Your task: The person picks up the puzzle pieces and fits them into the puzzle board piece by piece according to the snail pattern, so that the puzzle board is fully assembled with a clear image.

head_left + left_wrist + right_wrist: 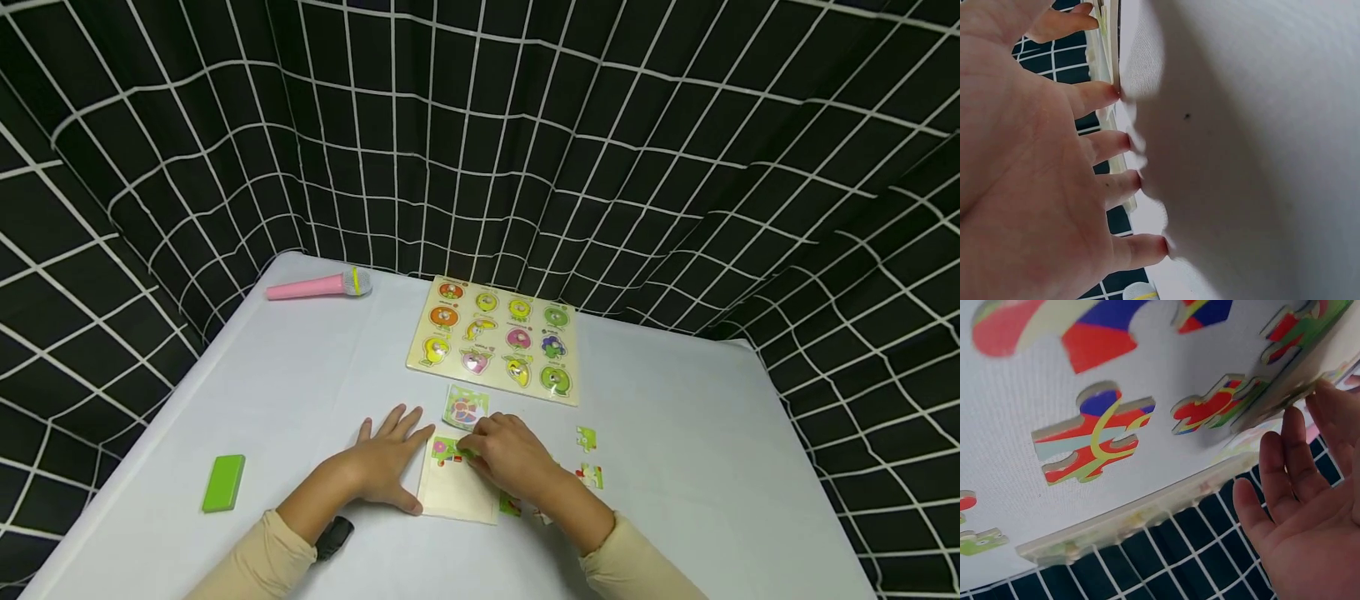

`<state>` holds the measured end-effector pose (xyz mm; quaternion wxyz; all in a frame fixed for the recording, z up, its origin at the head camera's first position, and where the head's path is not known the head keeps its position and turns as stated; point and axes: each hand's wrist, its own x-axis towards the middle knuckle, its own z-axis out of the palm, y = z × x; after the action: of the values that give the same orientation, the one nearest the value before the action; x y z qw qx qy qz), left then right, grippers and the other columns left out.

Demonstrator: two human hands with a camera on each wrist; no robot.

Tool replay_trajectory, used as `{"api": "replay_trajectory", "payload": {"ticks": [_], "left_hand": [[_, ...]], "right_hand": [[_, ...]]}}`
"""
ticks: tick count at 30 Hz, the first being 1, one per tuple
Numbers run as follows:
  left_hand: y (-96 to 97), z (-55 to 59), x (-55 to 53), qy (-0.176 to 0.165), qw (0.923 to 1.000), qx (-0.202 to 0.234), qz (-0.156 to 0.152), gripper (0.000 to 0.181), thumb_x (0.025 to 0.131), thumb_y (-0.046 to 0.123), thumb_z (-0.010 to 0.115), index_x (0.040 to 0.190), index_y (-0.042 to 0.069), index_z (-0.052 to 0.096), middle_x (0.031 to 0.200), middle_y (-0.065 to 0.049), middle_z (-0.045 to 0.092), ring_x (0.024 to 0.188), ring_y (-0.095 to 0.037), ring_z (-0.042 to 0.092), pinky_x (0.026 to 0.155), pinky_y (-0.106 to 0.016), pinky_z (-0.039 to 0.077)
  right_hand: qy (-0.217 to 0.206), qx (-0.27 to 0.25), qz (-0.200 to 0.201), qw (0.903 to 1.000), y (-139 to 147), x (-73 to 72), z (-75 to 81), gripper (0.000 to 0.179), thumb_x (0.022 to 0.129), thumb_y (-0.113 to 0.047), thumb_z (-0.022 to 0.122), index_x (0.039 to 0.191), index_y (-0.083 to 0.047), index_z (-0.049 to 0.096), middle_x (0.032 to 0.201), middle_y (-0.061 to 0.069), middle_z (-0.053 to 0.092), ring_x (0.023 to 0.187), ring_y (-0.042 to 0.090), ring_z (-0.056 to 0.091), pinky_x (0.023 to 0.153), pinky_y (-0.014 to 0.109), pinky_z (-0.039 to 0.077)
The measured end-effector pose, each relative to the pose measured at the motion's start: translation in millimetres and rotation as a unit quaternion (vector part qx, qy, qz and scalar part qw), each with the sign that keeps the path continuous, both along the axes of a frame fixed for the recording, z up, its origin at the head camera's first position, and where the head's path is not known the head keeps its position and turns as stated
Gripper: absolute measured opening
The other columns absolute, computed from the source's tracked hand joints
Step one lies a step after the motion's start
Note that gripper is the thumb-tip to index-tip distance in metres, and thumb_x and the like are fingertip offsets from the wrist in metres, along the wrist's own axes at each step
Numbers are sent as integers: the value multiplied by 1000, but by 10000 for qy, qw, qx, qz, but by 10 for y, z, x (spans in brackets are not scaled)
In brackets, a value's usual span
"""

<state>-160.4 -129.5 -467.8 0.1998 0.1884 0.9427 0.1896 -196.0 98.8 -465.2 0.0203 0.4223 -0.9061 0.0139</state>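
A shallow puzzle tray (457, 497) lies in front of me, with jigsaw pieces (441, 449) in its upper left corner. My left hand (384, 468) spreads its fingers along the tray's left side, thumb and index finger at its edge. Over the upper part of the tray, my right hand (516, 454) pinches a green puzzle piece (468, 450), partly hidden by the fingers. Just above the tray lies a small picture card (463, 408). Loose red, blue and green jigsaw pieces (1094, 434) lie right of the tray, several of them behind the right forearm in the head view.
A board of fruit pictures (495, 340) lies at the back of the white table. To its left is a pink toy microphone (309, 287). A green block (223, 483) lies at left, and a black object (333, 537) sits beside the left wrist.
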Motion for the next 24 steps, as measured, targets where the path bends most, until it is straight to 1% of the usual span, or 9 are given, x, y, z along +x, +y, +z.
{"api": "replay_trajectory", "payload": {"ticks": [5,8,15,17,20,24], "left_hand": [[4,-1,12,-8,10000,16,32,109,64,52,84,152,11,32,162,-14,14,149,-39,4,108,-74,10],[6,-7,8,4,10000,27,43,109,65,52,84,152,12,32,162,-14,14,149,-38,3,108,-73,10],[16,-38,24,5,9999,131,73,109,64,51,85,151,11,33,162,-15,14,149,-40,3,107,-75,9],[19,-50,32,20,9999,154,71,110,64,52,85,151,10,33,162,-16,14,149,-40,3,106,-75,9],[23,-54,37,19,9998,180,74,111,62,52,85,151,10,33,162,-16,14,149,-40,3,106,-76,8],[20,-26,32,34,9998,188,90,112,61,51,86,151,9,33,162,-16,13,148,-41,2,106,-76,6]], "right_hand": [[131,109,85,9998,-19,-9,14,20,86,-26,74,106,-23,75,100,-6,70,96,14,62,92,35,49],[122,167,85,9998,-34,-20,34,20,85,-25,75,105,-24,75,100,-7,72,96,14,63,92,36,49],[-355,335,17,9988,5,-14,116,26,85,-24,75,111,-23,74,105,-7,71,102,14,63,95,37,48],[-468,255,-10,9986,55,-11,130,27,85,-25,75,113,-22,73,105,-7,70,101,14,63,95,37,48],[-513,-59,-110,9986,186,-24,147,28,86,-26,75,113,-19,73,105,-6,70,101,13,63,94,37,49],[-382,-394,-431,9976,449,-87,172,29,85,-24,75,112,-15,72,106,-3,70,103,16,63,95,40,48]]}}
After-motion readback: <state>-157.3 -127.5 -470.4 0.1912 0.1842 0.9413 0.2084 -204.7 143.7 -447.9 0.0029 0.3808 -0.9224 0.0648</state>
